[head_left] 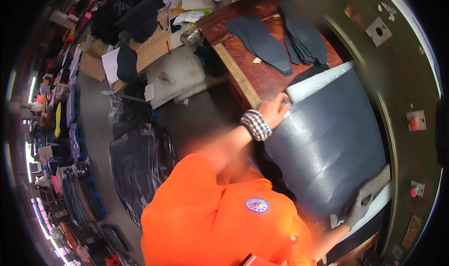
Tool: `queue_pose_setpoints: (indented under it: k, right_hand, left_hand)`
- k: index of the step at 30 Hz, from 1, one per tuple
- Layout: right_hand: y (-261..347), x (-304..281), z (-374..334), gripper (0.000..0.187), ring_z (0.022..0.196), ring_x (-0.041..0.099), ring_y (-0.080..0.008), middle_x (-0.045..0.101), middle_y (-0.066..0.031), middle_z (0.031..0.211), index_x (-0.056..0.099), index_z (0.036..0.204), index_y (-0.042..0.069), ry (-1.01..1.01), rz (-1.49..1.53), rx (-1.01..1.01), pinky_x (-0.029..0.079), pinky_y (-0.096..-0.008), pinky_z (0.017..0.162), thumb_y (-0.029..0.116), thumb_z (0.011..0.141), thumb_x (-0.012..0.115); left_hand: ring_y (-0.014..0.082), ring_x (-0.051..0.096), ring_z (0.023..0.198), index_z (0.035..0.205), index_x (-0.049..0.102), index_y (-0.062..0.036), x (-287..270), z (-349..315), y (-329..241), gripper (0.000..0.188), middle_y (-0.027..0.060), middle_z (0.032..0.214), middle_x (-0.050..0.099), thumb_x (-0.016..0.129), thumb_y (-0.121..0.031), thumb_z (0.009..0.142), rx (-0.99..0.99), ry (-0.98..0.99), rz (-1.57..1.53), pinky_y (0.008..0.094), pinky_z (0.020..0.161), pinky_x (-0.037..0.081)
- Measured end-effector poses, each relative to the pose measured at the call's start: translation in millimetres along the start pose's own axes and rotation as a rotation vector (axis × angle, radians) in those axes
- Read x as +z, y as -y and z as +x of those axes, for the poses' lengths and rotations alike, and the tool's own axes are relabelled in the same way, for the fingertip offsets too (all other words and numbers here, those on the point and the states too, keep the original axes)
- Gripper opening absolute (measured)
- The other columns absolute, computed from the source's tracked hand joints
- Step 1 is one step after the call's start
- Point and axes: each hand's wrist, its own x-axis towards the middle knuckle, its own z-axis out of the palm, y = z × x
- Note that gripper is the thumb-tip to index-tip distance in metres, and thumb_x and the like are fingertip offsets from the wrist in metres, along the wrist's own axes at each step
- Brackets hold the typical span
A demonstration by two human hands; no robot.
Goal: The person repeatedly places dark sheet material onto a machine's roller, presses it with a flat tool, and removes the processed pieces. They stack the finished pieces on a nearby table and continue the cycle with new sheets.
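Note:
A large dark blue-grey sheet with a slight sheen lies over a white board, which shows along its far and near edges. At the sheet's far left corner is my bare left hand, a checked band round its wrist. Its fingers are closed on the sheet's edge. My right hand, in a grey glove, is at the near right edge, its fingers curled against a long grey piece with a rounded outline. Exactly what that piece is I cannot make out.
Dark cut panels lie in stacks on the worn red table beyond the sheet. A green machine frame with red buttons runs along the right. Black plastic-wrapped bundles stand on the floor at left.

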Motion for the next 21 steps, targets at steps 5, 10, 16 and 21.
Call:
queue_pose_setpoints:
  k: [5,10,16,21]
  right_hand:
    - [7,2,-62,0.085,0.113,0.063,-0.0418,0.064,-0.0299,0.12,0.055,0.134,-0.004,-0.046,-0.14,-0.116,0.048,-0.0466,0.1,0.041,0.067,0.084]
    - [-2,-33,-82,0.088,0.119,0.06,-0.0301,0.062,-0.0207,0.129,0.054,0.139,0.0,0.035,0.405,0.02,0.047,-0.0379,0.104,0.031,0.064,0.086]
    - [-44,-101,-127,0.079,0.11,0.063,-0.0186,0.064,-0.011,0.126,0.052,0.14,-0.006,-0.045,0.986,0.281,0.048,-0.0308,0.098,0.038,0.079,0.077]
    - [-112,-108,-193,0.08,0.121,0.057,-0.0364,0.061,-0.0206,0.128,0.059,0.132,0.0,-0.262,0.035,0.34,0.045,-0.0439,0.105,0.029,0.061,0.085]
  left_hand:
    - [0.0307,0.065,0.084,0.107,0.067,-0.0078,-11,-33,-21,0.017,0.0096,0.087,0.069,0.066,-0.014,0.091,0.342,-0.32,0.202,0.0425,0.076,0.05]
    - [0.0273,0.069,0.082,0.1,0.069,-0.0046,87,-41,-117,0.01,0.0104,0.093,0.071,0.062,-0.007,0.094,0.616,0.249,-0.046,0.0367,0.072,0.053]
    - [0.0348,0.052,0.126,0.125,0.062,-0.0038,203,-94,-201,0.045,0.0216,0.129,0.058,0.068,-0.028,0.088,1.126,0.786,0.075,0.0514,0.108,0.036]
    - [0.0439,0.02,0.151,0.151,0.036,0.0025,194,-150,-184,0.099,0.0329,0.157,0.027,0.071,-0.056,0.08,1.234,1.004,0.374,0.0639,0.12,0.01]
